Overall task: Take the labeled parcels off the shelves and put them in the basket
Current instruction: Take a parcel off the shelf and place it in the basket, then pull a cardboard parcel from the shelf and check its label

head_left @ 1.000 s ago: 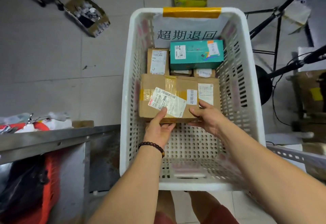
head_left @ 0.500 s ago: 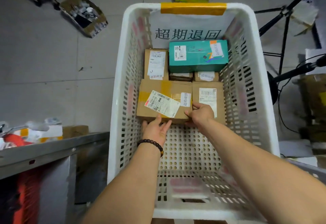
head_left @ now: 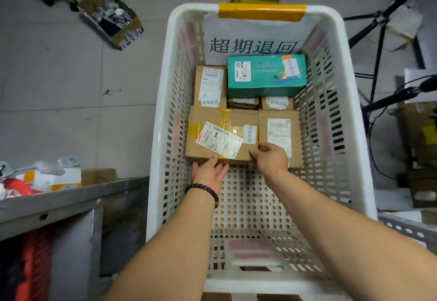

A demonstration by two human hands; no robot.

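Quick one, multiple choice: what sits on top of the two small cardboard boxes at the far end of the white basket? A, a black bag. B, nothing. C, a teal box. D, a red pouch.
C: the teal box rests over the two small cardboard boxes, near the far wall of the white basket, below the printed sign.

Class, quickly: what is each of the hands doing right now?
Left hand: open, fingertips under the near edge of the taped cardboard parcel.
Right hand: curled on that parcel's near right corner.
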